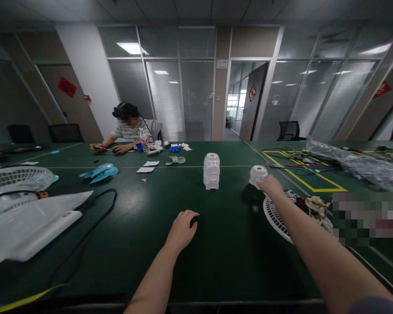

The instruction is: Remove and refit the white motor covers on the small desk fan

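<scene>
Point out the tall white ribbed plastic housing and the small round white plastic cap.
Tall white ribbed plastic housing (211,171): head view, middle of its front.
Small round white plastic cap (257,173): head view, its ribbed top.

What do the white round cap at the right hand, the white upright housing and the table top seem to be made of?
The round cap: probably moulded plastic, matt white, with fine vent slots. The upright housing: same look, white plastic with slotted ribs. The table top: smooth dark green mat or laminate, faintly sheened; which one is unclear.
</scene>
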A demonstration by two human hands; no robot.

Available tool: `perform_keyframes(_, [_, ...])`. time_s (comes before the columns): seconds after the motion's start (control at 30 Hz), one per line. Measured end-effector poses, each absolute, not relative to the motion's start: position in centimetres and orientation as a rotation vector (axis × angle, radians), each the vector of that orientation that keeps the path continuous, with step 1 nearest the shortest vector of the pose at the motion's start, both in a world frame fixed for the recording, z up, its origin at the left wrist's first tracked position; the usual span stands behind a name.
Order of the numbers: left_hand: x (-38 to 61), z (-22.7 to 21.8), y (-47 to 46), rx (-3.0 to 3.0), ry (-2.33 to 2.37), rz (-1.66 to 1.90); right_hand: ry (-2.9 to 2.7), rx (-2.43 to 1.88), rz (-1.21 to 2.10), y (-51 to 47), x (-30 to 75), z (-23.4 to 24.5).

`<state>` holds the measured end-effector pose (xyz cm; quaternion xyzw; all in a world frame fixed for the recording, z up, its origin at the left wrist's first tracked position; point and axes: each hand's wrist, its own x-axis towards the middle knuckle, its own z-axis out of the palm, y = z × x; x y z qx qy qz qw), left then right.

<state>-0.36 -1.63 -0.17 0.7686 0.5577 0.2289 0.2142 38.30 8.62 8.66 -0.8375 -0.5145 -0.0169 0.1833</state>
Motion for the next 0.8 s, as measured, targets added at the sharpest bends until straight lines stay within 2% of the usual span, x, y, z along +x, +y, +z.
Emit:
perform_keyframes(0.13, [-0.2,0.3,-1.6,2.137,1.55,0.641,-1.395,-2.442,-0.013,9.5,39.0,8.1])
perform_keyframes(0.3, [-0.2,0.6,-1.5,2.153,1.557,0.642,-1.458,-2.36,-0.163,8.7,37.3,8.5])
perform_keyframes(0.43, [-0.4,0.4,-1.5,2.161,1.558,0.621,-1.731,-2.004,-0.381,3.1,35.9,9.1])
perform_keyframes(0.5, [-0.4,0.4,-1.6,2.16,1.557,0.603,-1.841,-1.658,-0.622,-1.2,37.3,8.8])
perform_keyframes(0.6, [-0.3,0.5,-1.6,2.142,1.57,0.578,-1.626,-1.564,-0.865,-6.8,42.6,7.3])
perform_keyframes(0.67, [-0.3,0.6,-1.7,2.135,1.577,0.578,-1.467,-1.679,-0.822,-8.9,47.1,5.8])
perform_keyframes(0.8, [-0.2,0.6,-1.8,2.159,1.553,0.602,-1.56,-1.835,-0.22,-9.5,52.8,2.7])
